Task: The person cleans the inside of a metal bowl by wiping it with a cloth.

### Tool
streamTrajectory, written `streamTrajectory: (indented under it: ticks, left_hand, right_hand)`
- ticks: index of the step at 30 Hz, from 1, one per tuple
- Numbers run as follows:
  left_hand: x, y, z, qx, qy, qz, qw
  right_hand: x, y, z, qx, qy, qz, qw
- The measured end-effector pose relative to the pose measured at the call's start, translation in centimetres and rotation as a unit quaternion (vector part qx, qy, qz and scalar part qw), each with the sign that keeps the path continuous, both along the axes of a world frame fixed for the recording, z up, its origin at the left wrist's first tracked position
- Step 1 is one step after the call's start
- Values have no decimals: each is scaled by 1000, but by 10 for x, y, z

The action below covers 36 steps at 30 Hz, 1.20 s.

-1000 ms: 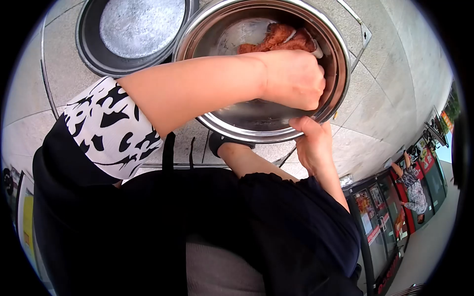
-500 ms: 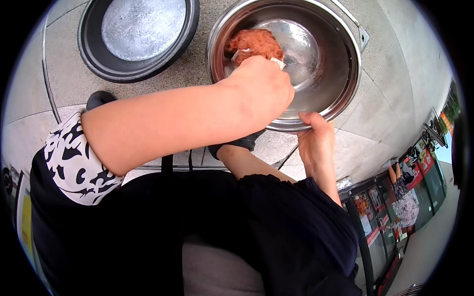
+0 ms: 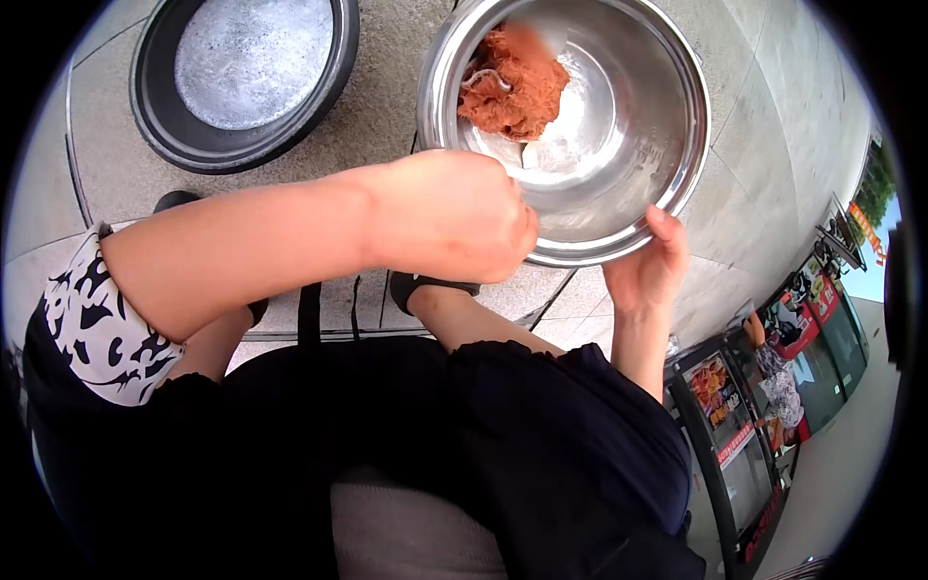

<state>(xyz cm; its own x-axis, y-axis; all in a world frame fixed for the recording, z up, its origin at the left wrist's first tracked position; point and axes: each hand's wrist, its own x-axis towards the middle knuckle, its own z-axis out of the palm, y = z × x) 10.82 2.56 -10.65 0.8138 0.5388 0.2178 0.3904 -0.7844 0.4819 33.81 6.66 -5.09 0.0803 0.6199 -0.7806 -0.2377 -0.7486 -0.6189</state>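
Observation:
A shiny stainless-steel bowl (image 3: pixel 628 184) is at upper centre, its near side tilted towards me. Inside it, on the left, lies an orange-red, rough, fuzzy-looking lump (image 3: pixel 527 97) with a pale curved strip and a small whitish flap at its lower edge; its kind is unclear. My right hand (image 3: pixel 650 261) grips the bowl's near right rim, thumb over the edge and fingers partly hidden beneath. At the near left rim, below the lump, my left hand (image 3: pixel 469 217) is closed in a fist, knuckles up. Its fingertips, and anything in them, are hidden.
A round black tub (image 3: pixel 159 106) with a greyish-white, foamy-looking surface stands at upper left on the paved ground (image 3: pixel 387 97). My legs and dark shoes (image 3: pixel 430 285) are below the bowl. Shop fronts (image 3: pixel 720 416) and another person (image 3: pixel 778 382) appear at far right.
My left hand has drawn back from the lump towards me, leaving it more exposed. My right hand still holds the rim, with the thumb further right. The view has shifted slightly.

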Motion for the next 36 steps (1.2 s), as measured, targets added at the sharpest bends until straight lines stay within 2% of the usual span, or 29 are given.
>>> streamTrajectory:
  ticks: [2,3,5,6,8,9,10,12,13,14,15,16,17,19,20,23,24,26,28,29,30,31,32,34,36]
  left_hand:
    - [-16,-3,-9,37,-67,-44,996]
    - [-23,-1,-11,34,-68,-47,996]
    - [-35,7,-16,138,-77,-94,983]
    - [-38,9,-23,138,-74,-94,983]
    - [-40,7,-34,155,-13,-58,986]
    - [-37,3,-31,147,84,-21,985]
    - [-35,2,-29,146,85,-23,985]
    - [-24,3,-21,-29,119,74,990]
    - [-15,-1,-18,-131,123,63,982]
    - [-4,-3,-14,-132,122,63,982]
    - [7,-2,-9,-297,44,99,949]
    - [17,0,-6,-451,-35,132,882]
    - [26,5,-5,-450,-34,132,882]
    - [41,14,-4,-592,-133,233,760]
    - [48,16,-7,-591,-132,233,761]
    - [55,16,-14,-501,-50,289,814]
    - [50,18,-15,-503,-51,288,814]
    - [38,27,-17,-466,64,267,841]
    - [42,29,-16,-474,52,283,832]
    - [48,31,-10,-530,4,279,801]
    - [53,32,-6,-583,-45,272,764]
    - [55,35,-8,-589,-36,259,765]
    - [54,37,-8,-589,-38,257,765]
    - [49,38,-9,-503,47,228,832]
    - [48,37,-11,-487,76,227,840]
  right_hand:
    - [39,24,1,15,52,51,997]
    - [41,26,4,12,52,49,997]
    - [40,33,9,-26,60,137,989]
    - [47,31,5,-26,62,137,988]
    - [67,13,-6,-18,78,179,981]
    - [56,2,-6,11,53,174,983]
    - [45,-9,-7,39,28,170,984]
    - [30,-23,-8,60,19,156,986]
    - [26,-29,-9,58,18,155,986]
    - [24,-34,-11,70,11,150,986]
    - [21,-37,-12,83,5,145,986]
    - [17,-41,-12,83,5,145,986]
    - [12,-44,-11,89,2,124,988]
    - [7,-47,-13,100,-2,95,990]
    - [4,-48,-12,101,-2,94,990]
    - [3,-52,-8,122,-25,99,987]
    - [8,-54,-9,133,-64,120,982]
    - [7,-54,-9,146,-101,141,974]
    - [-3,-51,-8,133,-43,95,986]
    - [-2,-51,-9,133,-42,94,986]
    - [1,-52,-11,158,9,123,980]
    - [3,-52,-11,184,58,152,969]
    - [3,-52,-11,184,55,153,969]
    - [-2,-53,-12,133,-8,115,984]
    - [-1,-54,-15,149,-11,128,980]
